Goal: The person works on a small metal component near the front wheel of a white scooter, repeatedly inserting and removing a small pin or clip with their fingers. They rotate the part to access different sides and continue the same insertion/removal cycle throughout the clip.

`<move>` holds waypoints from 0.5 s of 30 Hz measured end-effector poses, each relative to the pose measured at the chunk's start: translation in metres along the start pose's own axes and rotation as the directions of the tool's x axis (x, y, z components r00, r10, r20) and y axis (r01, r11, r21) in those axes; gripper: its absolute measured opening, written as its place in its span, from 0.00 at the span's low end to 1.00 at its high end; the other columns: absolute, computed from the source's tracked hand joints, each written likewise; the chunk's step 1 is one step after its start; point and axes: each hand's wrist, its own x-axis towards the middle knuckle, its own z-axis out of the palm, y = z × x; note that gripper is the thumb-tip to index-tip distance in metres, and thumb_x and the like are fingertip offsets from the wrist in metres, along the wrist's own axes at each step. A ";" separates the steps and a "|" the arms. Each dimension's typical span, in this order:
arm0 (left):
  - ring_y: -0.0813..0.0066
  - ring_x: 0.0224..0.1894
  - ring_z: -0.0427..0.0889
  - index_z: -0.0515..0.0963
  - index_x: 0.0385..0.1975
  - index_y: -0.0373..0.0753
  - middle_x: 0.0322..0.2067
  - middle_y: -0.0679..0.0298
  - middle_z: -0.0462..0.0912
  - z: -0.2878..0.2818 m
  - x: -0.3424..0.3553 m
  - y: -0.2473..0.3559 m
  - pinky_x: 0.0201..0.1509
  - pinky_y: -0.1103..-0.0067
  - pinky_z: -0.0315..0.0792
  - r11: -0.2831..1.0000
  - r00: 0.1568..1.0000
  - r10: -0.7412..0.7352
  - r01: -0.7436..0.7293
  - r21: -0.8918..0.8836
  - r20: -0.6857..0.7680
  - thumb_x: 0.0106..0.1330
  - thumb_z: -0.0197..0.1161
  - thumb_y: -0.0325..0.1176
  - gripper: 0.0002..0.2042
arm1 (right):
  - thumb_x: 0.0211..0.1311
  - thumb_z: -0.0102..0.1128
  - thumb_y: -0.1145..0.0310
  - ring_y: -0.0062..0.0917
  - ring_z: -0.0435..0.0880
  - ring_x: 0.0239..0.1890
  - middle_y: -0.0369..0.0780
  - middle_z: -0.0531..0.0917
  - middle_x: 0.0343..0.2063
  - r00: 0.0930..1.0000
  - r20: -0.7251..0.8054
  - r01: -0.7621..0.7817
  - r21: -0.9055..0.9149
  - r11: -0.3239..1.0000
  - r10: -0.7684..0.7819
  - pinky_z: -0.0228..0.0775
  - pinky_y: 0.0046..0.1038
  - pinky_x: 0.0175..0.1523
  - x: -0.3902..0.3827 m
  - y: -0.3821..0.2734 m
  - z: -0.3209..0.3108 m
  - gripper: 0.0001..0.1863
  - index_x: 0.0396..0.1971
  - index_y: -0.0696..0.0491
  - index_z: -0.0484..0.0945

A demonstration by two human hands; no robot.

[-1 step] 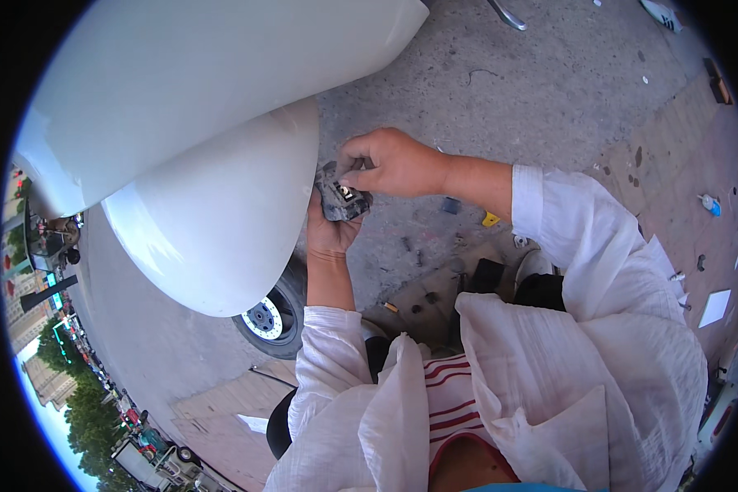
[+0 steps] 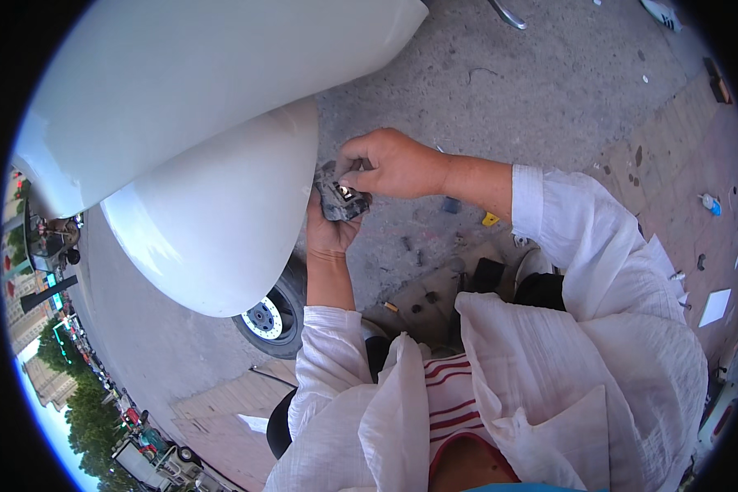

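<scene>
Coarse, pitted grey pavement (image 2: 549, 90) is spread from twelve to three o'clock. Between nine and eleven o'clock it is overhung by two smooth, glossy white shells: a broad upper panel (image 2: 213, 82) and a rounded lower panel (image 2: 213, 230), tapered like a blunt petal. From four to six o'clock the frame is filled by a loose white shirt (image 2: 648, 344) of thin, crinkled cloth, worn open over a red-striped top (image 2: 449, 398). At eight o'clock a wheel (image 2: 264, 318), its dark tyre ringed around a pale perforated disc, is partly covered by the lower panel.

Just above centre, toward twelve o'clock, the right hand (image 2: 398, 164) is poised with thumb and fingers bent onto a block; whether anything is pinched there cannot be told. The left hand (image 2: 332, 234) is wrapped around that block from below. The dark, scuffed block (image 2: 348, 207) is held at eleven o'clock, close to centre, beside the lower panel's edge.

A flat white card (image 2: 715, 307) is seen between three and four o'clock. Near three o'clock lies an angular yellow piece (image 2: 490, 219). Smallest, a shiny inset (image 2: 346, 193) is exposed in the block's face.
</scene>
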 end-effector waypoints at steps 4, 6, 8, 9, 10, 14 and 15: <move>0.66 0.49 0.81 0.69 0.55 0.40 0.49 0.60 0.78 0.015 0.000 -0.001 0.48 0.70 0.79 1.000 0.996 0.022 -0.023 -0.003 -0.088 0.64 0.58 0.55 0.28 | 0.55 0.63 0.69 0.28 0.81 0.33 0.43 0.82 0.29 1.000 0.023 -0.006 -0.035 0.999 0.007 0.72 0.30 0.40 -0.001 0.001 -0.002 0.10 0.35 0.58 0.80; 0.65 0.50 0.80 0.69 0.55 0.40 0.50 0.60 0.78 0.013 0.001 -0.002 0.48 0.70 0.79 0.999 0.992 0.045 -0.043 0.023 -0.117 0.66 0.59 0.52 0.25 | 0.53 0.63 0.67 0.30 0.81 0.33 0.45 0.83 0.29 0.995 -0.025 -0.096 -0.062 0.993 0.095 0.72 0.31 0.39 0.002 0.006 -0.001 0.12 0.34 0.59 0.80; 0.65 0.50 0.81 0.69 0.55 0.40 0.50 0.61 0.78 -0.004 0.001 -0.004 0.48 0.70 0.79 0.991 0.981 0.114 -0.101 0.088 -0.154 0.67 0.59 0.48 0.23 | 0.50 0.64 0.66 0.32 0.81 0.33 0.47 0.82 0.29 0.957 -0.089 -0.286 -0.122 0.950 0.277 0.72 0.31 0.39 0.010 0.006 0.002 0.14 0.33 0.61 0.80; 0.66 0.49 0.81 0.69 0.55 0.40 0.49 0.61 0.78 -0.003 0.003 -0.004 0.46 0.70 0.80 0.991 0.982 0.106 -0.091 0.098 -0.159 0.67 0.59 0.47 0.22 | 0.49 0.64 0.66 0.32 0.81 0.33 0.47 0.82 0.29 0.951 -0.082 -0.306 -0.102 0.947 0.299 0.72 0.31 0.38 0.012 0.008 0.001 0.15 0.33 0.61 0.80; 0.67 0.48 0.81 0.69 0.55 0.40 0.48 0.62 0.79 -0.002 0.004 -0.003 0.45 0.71 0.80 0.991 0.982 0.098 -0.081 0.108 -0.164 0.67 0.59 0.46 0.22 | 0.48 0.64 0.65 0.32 0.81 0.32 0.47 0.82 0.28 0.944 -0.075 -0.326 -0.082 0.942 0.320 0.72 0.31 0.38 0.014 0.009 0.000 0.15 0.32 0.62 0.79; 0.64 0.54 0.79 0.66 0.59 0.39 0.53 0.60 0.77 -0.016 0.000 0.001 0.57 0.64 0.76 0.971 0.978 0.122 -0.082 0.226 -0.171 0.69 0.55 0.50 0.26 | 0.45 0.65 0.65 0.30 0.79 0.27 0.45 0.80 0.23 0.883 0.048 -0.468 0.018 0.884 0.467 0.70 0.32 0.32 0.026 0.005 -0.003 0.16 0.29 0.64 0.79; 0.65 0.54 0.79 0.66 0.59 0.39 0.53 0.60 0.77 -0.015 0.000 0.002 0.57 0.64 0.76 0.969 0.981 0.118 -0.080 0.233 -0.155 0.69 0.54 0.49 0.25 | 0.45 0.65 0.65 0.29 0.77 0.25 0.44 0.79 0.23 0.854 0.096 -0.515 0.011 0.857 0.512 0.69 0.33 0.29 0.030 0.007 -0.005 0.16 0.28 0.64 0.79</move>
